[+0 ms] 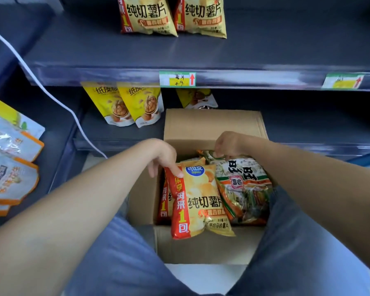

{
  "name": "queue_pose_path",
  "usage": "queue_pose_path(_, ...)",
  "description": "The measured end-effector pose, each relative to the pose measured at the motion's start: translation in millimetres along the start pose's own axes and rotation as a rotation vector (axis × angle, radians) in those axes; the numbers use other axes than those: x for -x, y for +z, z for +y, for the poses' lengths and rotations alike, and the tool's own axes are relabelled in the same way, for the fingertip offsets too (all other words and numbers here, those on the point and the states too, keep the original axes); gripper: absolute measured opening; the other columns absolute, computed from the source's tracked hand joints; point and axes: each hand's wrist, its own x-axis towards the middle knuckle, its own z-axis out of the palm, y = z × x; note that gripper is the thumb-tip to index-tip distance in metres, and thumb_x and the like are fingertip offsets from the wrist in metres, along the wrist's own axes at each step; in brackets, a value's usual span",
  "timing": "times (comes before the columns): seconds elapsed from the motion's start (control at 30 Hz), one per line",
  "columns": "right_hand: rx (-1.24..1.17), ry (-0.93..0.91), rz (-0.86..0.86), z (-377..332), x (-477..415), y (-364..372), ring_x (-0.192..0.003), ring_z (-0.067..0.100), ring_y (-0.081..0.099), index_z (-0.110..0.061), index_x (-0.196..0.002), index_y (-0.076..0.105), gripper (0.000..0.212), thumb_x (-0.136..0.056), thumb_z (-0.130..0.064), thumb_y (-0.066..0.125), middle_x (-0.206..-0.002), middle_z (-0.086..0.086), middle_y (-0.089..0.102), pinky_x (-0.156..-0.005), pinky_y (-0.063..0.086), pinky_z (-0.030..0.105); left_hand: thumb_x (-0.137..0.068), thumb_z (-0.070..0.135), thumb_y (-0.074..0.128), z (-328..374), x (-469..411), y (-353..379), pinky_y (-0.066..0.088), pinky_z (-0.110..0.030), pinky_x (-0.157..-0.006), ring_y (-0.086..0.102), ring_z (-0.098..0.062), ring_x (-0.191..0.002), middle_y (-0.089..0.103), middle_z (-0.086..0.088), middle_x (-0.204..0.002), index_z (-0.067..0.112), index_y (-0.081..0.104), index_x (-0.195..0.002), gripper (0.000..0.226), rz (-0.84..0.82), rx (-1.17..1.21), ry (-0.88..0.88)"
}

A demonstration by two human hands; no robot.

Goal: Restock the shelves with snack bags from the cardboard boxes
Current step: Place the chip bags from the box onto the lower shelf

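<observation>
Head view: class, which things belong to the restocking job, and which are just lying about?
Job: cardboard box; chip bag, pinched by left hand; cracker bag, gripped by right hand; shelf.
Lying about: white cable; price tag; walnut bags.

Dim, even light; wide-angle bending at edges, perhaps slight motion blur.

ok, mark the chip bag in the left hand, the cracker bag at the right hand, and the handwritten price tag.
chip bag (201, 199): head view, middle of front face.
cracker bag (241, 182): head view, printed front.
price tag (177, 79): head view, yellow centre of label.
</observation>
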Motion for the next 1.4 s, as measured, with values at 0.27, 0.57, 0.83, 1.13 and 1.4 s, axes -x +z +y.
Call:
queue_pose_path(0.27, -0.025, 0.001, -0.059, 6.1, -13.9, 13.2, -0.092, 0.025, 0.064, 0.007, -0.122, 0.056, 0.036, -0.091, -0.011, 0.060, -0.116, 0.023, 0.064, -0.082, 0.054, 0.033, -0.080, 0.028, 0.074, -0.4, -17.8, 14.1, 0.053, -0.036, -0.092, 0.061, -0.024, -0.111, 0.064, -0.013, -0.119, -0.001, 0.056, -0.122, 0.054, 0.056, 0.342, 0.112)
queue_pose_path(0.57, -0.289, -0.026, 0.048, -3.7, -25.2, 20.7, -0.103, 0.029, 0.062, 0.003, -0.130, 0.048, 0.039, -0.096, -0.016, 0.053, -0.121, 0.019, 0.057, -0.084, 0.052, 0.032, -0.082, 0.012, 0.072, -24.0, 11.9, -29.0, 0.055, -0.031, -0.069, 0.062, -0.025, -0.090, 0.063, -0.012, -0.098, -0.002, 0.060, -0.109, 0.032, 0.339, 0.297, 0.130)
queue_pose_path(0.83, -0.273, 0.047, -0.097, -13.7, -39.2, 54.6, -0.111, 0.026, 0.060, -0.005, -0.126, 0.052, 0.037, -0.094, -0.023, 0.056, -0.123, 0.011, 0.060, -0.097, 0.051, 0.038, -0.083, 0.010, 0.070, -91.6, 1.5, -39.5, 0.058, -0.030, -0.067, 0.065, -0.015, -0.075, 0.067, -0.010, -0.102, 0.009, 0.060, -0.107, 0.026, 0.460, 0.426, 0.030)
queue_pose_path(1.13, -0.151, 0.064, -0.113, -32.9, -48.6, 67.6, -0.106, 0.024, 0.064, -0.008, -0.121, 0.055, 0.048, -0.082, -0.029, 0.072, -0.118, 0.010, 0.065, -0.097, 0.051, 0.041, -0.084, 0.008, 0.069, -97.2, 6.1, -23.6, 0.056, -0.037, -0.080, 0.058, -0.021, -0.092, 0.057, -0.003, -0.097, 0.011, 0.054, -0.124, 0.043, 0.577, 0.596, 0.048)
queue_pose_path(1.4, -0.150, 0.125, 0.040, -39.6, -53.9, 74.6, -0.132, 0.028, 0.043, -0.001, -0.138, 0.042, 0.066, -0.086, -0.034, 0.067, -0.140, 0.015, 0.046, -0.113, 0.033, 0.036, -0.075, 0.040, 0.076, -82.6, 15.8, -0.5, 0.050, -0.048, -0.093, 0.056, -0.034, -0.117, 0.053, -0.015, -0.135, 0.009, 0.038, -0.136, 0.078, 0.406, 0.740, -0.003)
